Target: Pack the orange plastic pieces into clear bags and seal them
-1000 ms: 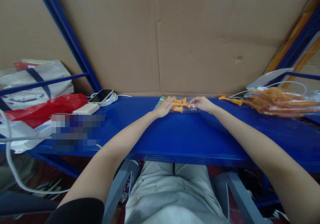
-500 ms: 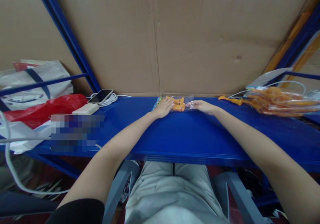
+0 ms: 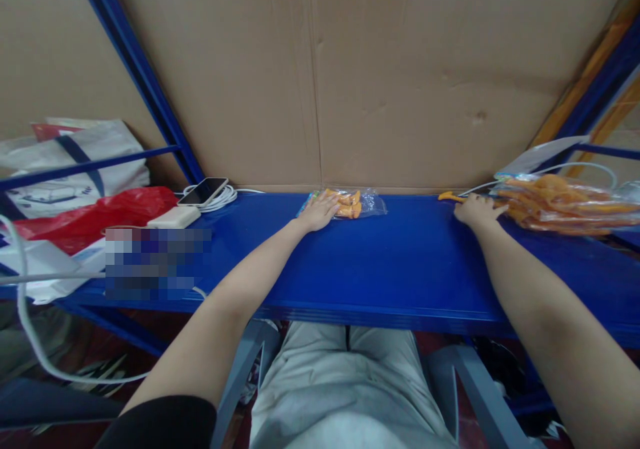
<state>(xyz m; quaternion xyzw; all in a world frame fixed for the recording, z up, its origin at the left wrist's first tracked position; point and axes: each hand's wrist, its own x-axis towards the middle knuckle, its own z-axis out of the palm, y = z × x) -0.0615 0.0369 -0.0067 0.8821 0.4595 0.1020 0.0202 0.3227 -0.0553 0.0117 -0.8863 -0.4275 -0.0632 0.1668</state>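
Note:
A small clear plastic bag [image 3: 367, 202] holding several orange pieces lies at the back middle of the blue shelf [image 3: 390, 262]. My left hand [image 3: 316, 210] rests flat on its left end, fingers spread. Farther right, my right hand [image 3: 477, 210] lies over a long orange piece [image 3: 447, 197] whose tip shows past my fingers. That piece lies at the edge of a pile of orange pieces [image 3: 560, 199] in clear plastic at the far right. Whether my right fingers grip the piece is hidden.
A phone [image 3: 203, 191] on a coiled white cable and a white charger block [image 3: 173, 218] sit at the back left. A red plastic bag [image 3: 85, 217] and white bags lie farther left. A cardboard wall [image 3: 350, 75] closes the back. My knees are under the shelf.
My right hand let go of the small bag and moved right to the orange piece by the pile. My left hand and the bag shifted slightly left.

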